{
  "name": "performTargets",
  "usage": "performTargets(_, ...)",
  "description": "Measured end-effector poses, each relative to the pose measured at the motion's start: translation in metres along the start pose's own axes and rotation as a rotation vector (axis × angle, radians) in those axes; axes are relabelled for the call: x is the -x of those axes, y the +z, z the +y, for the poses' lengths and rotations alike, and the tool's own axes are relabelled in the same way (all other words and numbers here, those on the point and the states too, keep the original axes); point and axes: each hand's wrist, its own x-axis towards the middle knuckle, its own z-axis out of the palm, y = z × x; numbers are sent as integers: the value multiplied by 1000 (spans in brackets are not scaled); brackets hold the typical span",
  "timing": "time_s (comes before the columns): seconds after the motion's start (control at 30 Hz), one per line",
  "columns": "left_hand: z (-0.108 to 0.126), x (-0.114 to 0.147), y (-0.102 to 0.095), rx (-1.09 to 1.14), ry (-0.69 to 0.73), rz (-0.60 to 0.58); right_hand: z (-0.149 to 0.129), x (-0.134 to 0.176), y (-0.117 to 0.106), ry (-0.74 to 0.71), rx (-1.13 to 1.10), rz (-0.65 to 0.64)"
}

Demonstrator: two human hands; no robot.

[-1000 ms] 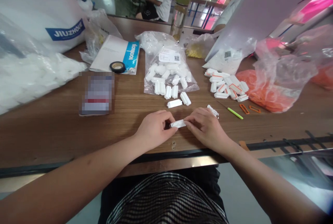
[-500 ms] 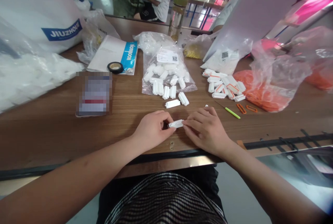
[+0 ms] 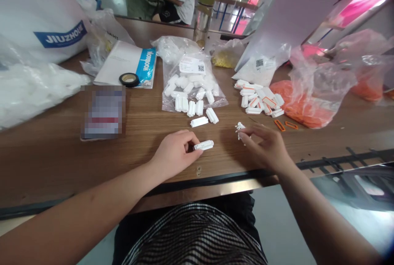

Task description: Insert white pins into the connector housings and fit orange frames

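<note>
My left hand [image 3: 177, 150] pinches a white plastic connector housing [image 3: 204, 145] by its left end, just above the table; a row of small holes shows along its side. At a small heap of tiny white pieces [image 3: 239, 126], my right hand [image 3: 266, 146] has its thumb and forefinger tips drawn together. Whatever sits between those tips is too small to make out. Beyond my left hand lie two loose white housings, one lengthwise [image 3: 199, 122] and one slanted [image 3: 212, 115]. The green-handled pick is now hidden by my right hand, except for its thin tip.
A clear bag [image 3: 220, 101] of white housings lies ahead. Right of it are a pile of housings with orange frames [image 3: 260, 98], two loose orange frames and a bag of orange parts [image 3: 310, 113]. Leftward are a blurred-out device [image 3: 103, 113], black tape [image 3: 129, 79] and a notebook [image 3: 113, 61].
My right hand has left the housing and moved right to the tiny white pieces, covering the green pick. My left hand still holds the housing. The view has shifted slightly.
</note>
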Motion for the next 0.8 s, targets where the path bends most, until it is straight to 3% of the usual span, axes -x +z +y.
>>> performTargets(0.07, 1, -1, 0, -9, -2, -1, 24, 1, -15, 100, 105, -76)
performTargets(0.2, 2, -2, -1, -20, -1, -8, 46, 2, -29, 109, 83, -196)
performTargets(0.27, 3, -2, -1, -26, -1, -12, 46, 3, -28, 127, 99, -190)
performTargets(0.47, 1, -2, -1, -22, 5, -9, 38, 1, -27, 375, 269, -208)
performTargets(0.67, 1, -1, -1, -27, -4, -18, 40, -13, -28, 438, 394, -256)
performTargets(0.8, 1, -1, -2, -27, -1, -20, 41, -15, -33, 438, 365, -306)
